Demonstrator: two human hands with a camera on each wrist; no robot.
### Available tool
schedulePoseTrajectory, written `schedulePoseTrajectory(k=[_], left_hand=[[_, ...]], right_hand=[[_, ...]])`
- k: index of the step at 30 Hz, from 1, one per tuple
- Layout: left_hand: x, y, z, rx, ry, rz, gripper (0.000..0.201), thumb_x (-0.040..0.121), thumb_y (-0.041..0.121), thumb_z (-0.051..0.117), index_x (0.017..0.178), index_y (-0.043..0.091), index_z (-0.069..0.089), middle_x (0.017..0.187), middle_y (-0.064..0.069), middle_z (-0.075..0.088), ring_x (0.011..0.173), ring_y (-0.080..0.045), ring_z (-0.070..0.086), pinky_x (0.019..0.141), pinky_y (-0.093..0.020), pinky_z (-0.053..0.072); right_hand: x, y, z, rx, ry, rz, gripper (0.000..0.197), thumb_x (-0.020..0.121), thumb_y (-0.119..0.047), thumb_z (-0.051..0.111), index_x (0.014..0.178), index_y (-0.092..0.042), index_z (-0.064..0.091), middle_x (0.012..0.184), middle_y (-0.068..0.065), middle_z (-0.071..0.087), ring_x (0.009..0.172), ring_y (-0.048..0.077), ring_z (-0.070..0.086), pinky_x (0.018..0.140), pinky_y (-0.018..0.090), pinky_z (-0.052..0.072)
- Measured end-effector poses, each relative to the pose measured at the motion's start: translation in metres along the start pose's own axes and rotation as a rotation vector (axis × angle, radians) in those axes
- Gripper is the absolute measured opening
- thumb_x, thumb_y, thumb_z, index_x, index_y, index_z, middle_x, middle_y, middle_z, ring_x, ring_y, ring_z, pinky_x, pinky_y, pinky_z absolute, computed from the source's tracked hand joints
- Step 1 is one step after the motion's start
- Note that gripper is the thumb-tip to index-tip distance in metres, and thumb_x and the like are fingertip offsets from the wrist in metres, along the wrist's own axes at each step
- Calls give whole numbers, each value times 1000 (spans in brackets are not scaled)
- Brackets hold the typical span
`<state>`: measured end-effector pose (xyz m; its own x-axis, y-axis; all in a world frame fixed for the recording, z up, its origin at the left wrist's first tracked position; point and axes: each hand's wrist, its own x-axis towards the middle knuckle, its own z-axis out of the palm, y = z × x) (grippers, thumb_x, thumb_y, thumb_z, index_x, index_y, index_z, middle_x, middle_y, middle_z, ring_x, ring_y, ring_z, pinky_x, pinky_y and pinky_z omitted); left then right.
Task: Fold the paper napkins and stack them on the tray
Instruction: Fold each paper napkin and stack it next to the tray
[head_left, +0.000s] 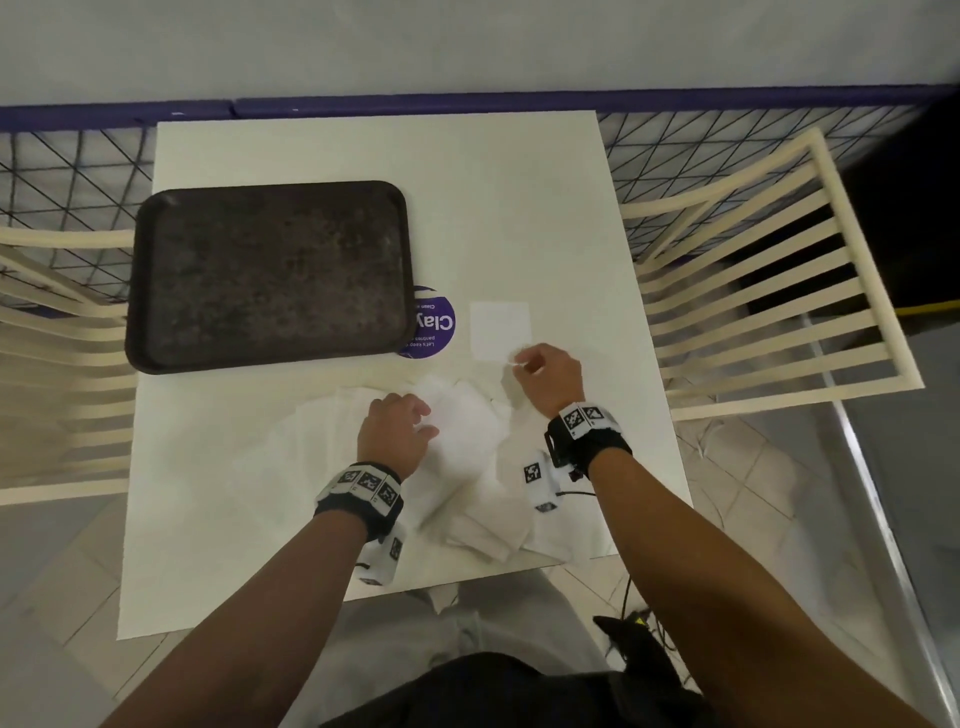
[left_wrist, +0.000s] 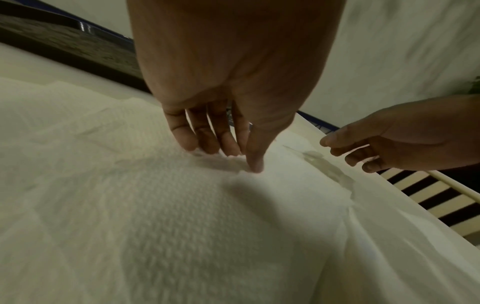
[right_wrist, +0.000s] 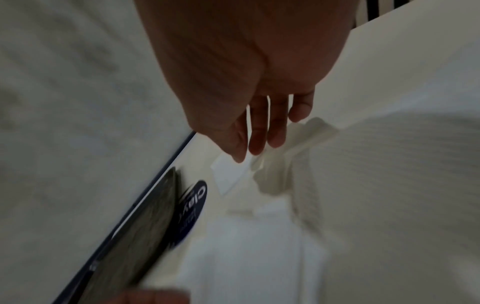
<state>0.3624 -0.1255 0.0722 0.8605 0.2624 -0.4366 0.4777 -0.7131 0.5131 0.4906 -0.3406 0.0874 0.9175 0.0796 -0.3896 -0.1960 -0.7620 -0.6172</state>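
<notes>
Several white paper napkins (head_left: 467, 467) lie loose and overlapping on the near part of the white table (head_left: 363, 150). My left hand (head_left: 428, 421) rests on the top napkin (left_wrist: 182, 216), its fingers nearly straight and its fingertips (left_wrist: 255, 167) pressing the sheet down. Just to the right, my right hand (head_left: 519, 364) pinches a bunched napkin corner (right_wrist: 306, 133) and lifts it a little off the table. The dark brown tray (head_left: 270, 275) sits at the far left with nothing on it.
A round purple sticker (head_left: 434, 325) and a pale square patch (head_left: 500, 330) mark the table between the tray and my right hand. Cream slatted chairs (head_left: 769, 280) stand on both sides. A wall with a blue skirting (head_left: 467, 101) runs behind the table.
</notes>
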Motion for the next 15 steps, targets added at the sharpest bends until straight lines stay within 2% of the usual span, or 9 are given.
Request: schedulePoseTrajectory(k=[1,3,7,12,15], left_hand=[[0,1,1,23,5,0,18,91,27,73,107,21,68,103,2,64,106,-22,52,88,-37,49],[0,1,2,49,9,6,14,92,22,72,105,19,69,103,-1,67,105,-24,53,90,-41,50],[-2,-3,2,19,5,44,3,94,17,70,94,20,70,98,-4,69,93,-26,62,85,-45,55],[-9,-4,-5,-87,44,48,11,95,17,68,88,25,66,94,2,68,90,-23,64,85,-39,54],[-17,0,-15,-257,93,26,6,98,17,67,94,21,64,93,4,69,88,-16,63,81,-25,48]], right_hand=[[-13,2,5,-4,-34,-19,5,88,-20,70,92,-22,72,89,-5,70,85,13,64,84,23,50],[-37,7,15,-34,-73,-46,9,88,-19,68,84,-26,69,86,-7,69,83,15,65,84,30,54],[-69,14,30,-36,-68,-36,17,89,-19,65,79,-33,63,86,-8,68,83,17,65,86,35,55],[-90,18,41,-24,82,-50,11,87,-20,66,93,-29,68,92,-5,63,85,14,61,87,33,51],[-100,15,44,22,154,-38,18,88,-19,65,104,-25,66,99,-4,57,86,12,58,87,27,47]])
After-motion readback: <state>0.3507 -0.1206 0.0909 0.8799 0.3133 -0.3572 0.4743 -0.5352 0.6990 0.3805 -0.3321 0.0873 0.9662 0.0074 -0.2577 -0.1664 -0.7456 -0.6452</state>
